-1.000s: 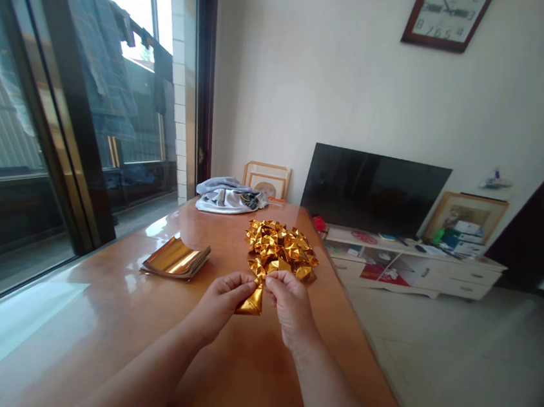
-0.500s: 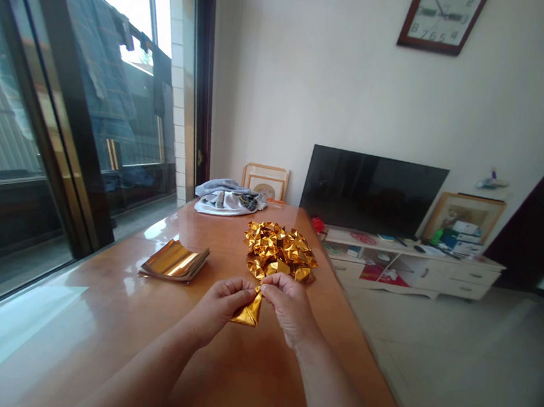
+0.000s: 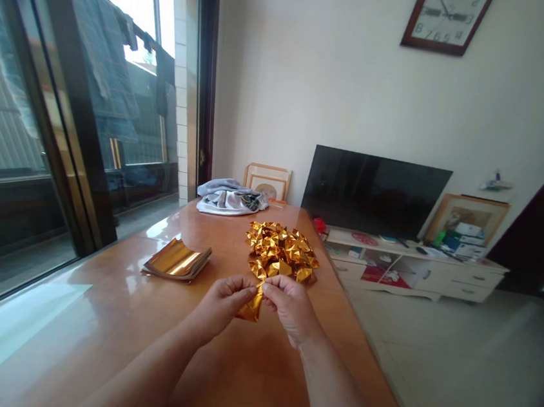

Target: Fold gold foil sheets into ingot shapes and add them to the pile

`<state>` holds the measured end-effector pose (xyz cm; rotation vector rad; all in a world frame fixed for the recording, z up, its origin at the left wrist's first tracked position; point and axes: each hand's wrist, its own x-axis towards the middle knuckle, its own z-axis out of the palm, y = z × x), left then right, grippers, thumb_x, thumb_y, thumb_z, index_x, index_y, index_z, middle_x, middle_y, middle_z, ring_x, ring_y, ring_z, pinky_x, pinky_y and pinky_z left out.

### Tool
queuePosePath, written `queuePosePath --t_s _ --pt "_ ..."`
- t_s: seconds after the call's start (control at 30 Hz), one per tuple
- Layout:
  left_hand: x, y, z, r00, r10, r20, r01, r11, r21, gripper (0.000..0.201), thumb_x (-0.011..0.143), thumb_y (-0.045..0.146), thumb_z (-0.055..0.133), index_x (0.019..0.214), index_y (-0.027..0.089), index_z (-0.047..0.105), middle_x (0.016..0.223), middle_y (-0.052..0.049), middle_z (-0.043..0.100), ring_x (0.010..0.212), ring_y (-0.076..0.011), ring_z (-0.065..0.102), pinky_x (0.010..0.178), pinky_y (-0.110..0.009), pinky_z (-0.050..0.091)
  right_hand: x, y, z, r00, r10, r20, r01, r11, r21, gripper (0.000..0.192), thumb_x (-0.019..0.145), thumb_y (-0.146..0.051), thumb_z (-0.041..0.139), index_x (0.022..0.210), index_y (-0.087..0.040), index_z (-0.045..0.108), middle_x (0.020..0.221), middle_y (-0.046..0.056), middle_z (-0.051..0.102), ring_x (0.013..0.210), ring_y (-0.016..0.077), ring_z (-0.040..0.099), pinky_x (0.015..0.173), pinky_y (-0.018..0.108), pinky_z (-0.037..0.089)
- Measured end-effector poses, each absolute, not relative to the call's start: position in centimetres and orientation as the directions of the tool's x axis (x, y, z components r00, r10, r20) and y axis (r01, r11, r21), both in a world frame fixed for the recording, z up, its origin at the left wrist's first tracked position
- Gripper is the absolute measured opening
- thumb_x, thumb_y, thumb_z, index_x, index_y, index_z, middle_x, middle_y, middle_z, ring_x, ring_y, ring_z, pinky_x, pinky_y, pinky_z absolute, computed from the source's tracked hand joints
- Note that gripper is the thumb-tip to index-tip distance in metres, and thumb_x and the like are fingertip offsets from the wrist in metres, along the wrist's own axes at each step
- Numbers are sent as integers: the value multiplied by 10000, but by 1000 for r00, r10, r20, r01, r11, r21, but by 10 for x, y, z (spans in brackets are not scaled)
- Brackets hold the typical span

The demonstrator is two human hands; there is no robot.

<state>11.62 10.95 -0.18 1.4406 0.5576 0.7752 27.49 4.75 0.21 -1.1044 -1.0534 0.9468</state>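
Observation:
Between my two hands is a partly folded sheet of gold foil paper (image 3: 251, 309), held above the wooden table. My left hand (image 3: 229, 296) pinches its upper left part between thumb and fingers. On the other side, my right hand (image 3: 287, 301) grips the top right edge, the fingertips of both hands almost meeting. The paper's lower end hangs below the fingers, and its top is partly hidden by them. Just beyond my hands lies a pile of folded gold foil pieces (image 3: 281, 248). A stack of flat gold foil sheets (image 3: 178, 260) rests to the left.
The glossy wooden table (image 3: 106, 341) reaches toward the wall. Bundled grey cloth (image 3: 231, 200) lies at its far end. Beyond the right edge stand a television (image 3: 375, 193) and a low white cabinet (image 3: 463, 275). A glass sliding door (image 3: 93, 100) is at the left.
The lower end of the gold paper now shows less below my fingers, drawn slightly up. Both hands keep their pinch at nearly the same place. The view has shifted slightly.

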Motion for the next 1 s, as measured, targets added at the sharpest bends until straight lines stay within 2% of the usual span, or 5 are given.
queuePosePath --t_s 0.4,0.57,0.7,0.83,1.0 --pt "115 112 -5 706 694 143 -110 -92 990 360 895 477 680 785 140 618 641 34 520 569 -76 397 541 -210 291 276 50 -3 250 947 200 -52 220 -974 223 797 -380 731 768 -174 649 669 -28 572 647 124 474 633 267 377" --pt "112 112 3 681 719 137 -95 -98 991 345 832 483 732 843 141 682 746 -13 632 668 -125 514 627 -236 384 284 52 -4 309 928 209 -55 237 -970 294 769 -463 760 770 -183 669 678 -13 601 659 139 499 649 278 402" --pt "108 115 6 657 742 137 -67 -123 990 325 800 471 754 811 151 700 774 -28 680 730 -161 569 692 -261 431 291 52 -2 346 917 197 -86 241 -967 342 736 -508 785 760 -188 668 677 -6 616 644 139 501 629 277 401" --pt "106 118 6 657 743 129 -64 -116 991 315 784 470 766 834 162 728 807 -39 716 771 -188 609 727 -279 458 292 52 -3 342 927 154 -114 204 -972 357 718 -518 803 751 -188 669 676 3 632 636 143 517 613 276 394" --pt "102 122 4 686 717 122 -104 -69 992 301 783 416 779 955 169 767 946 -65 759 897 -229 652 838 -319 476 294 53 -6 369 922 119 -175 194 -965 334 707 -481 827 738 -186 673 682 8 644 628 139 519 603 271 385"
